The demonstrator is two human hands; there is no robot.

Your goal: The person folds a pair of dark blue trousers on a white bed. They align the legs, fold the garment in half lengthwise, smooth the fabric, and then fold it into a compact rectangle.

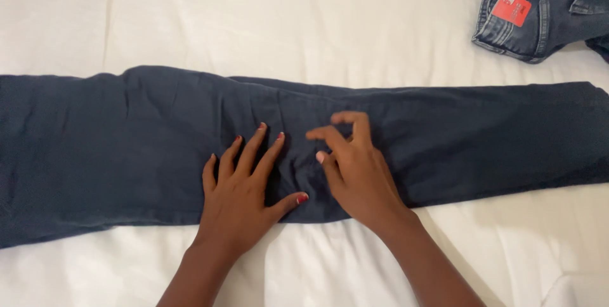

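Note:
A pair of dark navy trousers lies stretched flat from left to right across a white bed sheet. My left hand rests palm down on the fabric near its middle, fingers spread, holding nothing. Just to its right, my right hand also lies on the trousers, fingers slightly curled and apart, fingertips touching the cloth. Both hands sit close to the trousers' near edge.
A second pair of blue denim jeans with a red tag lies crumpled at the top right corner of the bed. White sheet surrounds the trousers above and below.

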